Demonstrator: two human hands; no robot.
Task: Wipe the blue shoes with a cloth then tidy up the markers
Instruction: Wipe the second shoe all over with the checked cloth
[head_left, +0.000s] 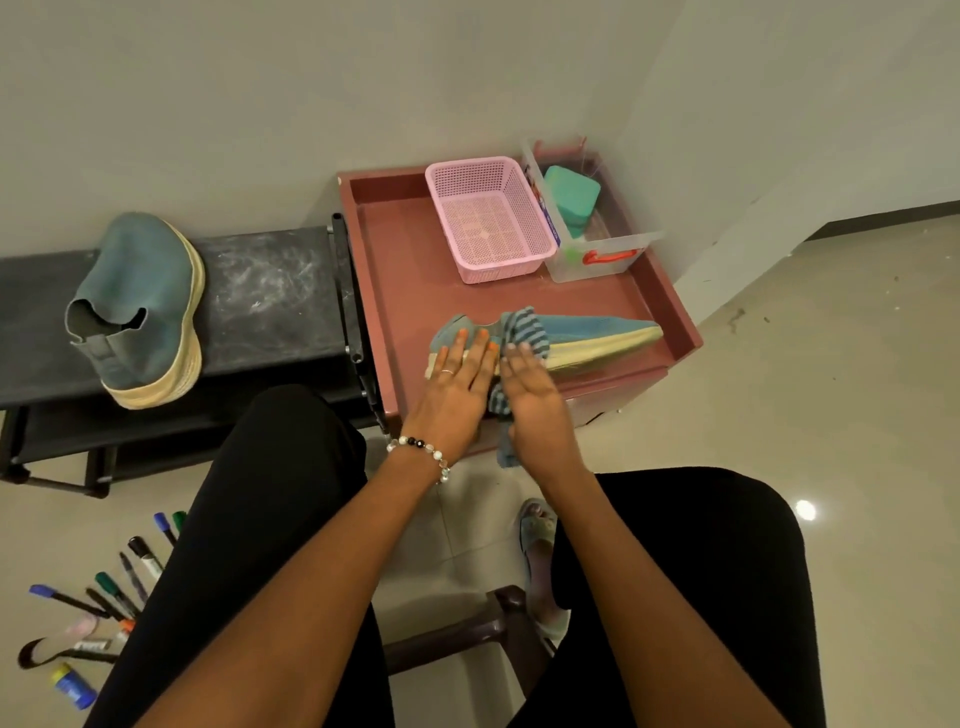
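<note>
One blue shoe (597, 335) with a cream sole lies on its side on the reddish-brown tray table (410, 291). My left hand (457, 389) rests flat on its heel end, fingers straight. My right hand (530, 395) presses a blue striped cloth (522, 325) against the middle of the shoe; the cloth's tail hangs below my palm. The second blue shoe (143, 306) stands on the black bench (270, 306) at the left. Several markers (119, 587) lie scattered on the floor at the lower left, partly hidden by my leg.
A pink mesh basket (488, 218) and a clear plastic box (597, 249) holding a teal case stand at the back of the tray table. A blue-and-yellow tube (72, 686) lies near the markers. A dark stool (467, 634) is between my legs.
</note>
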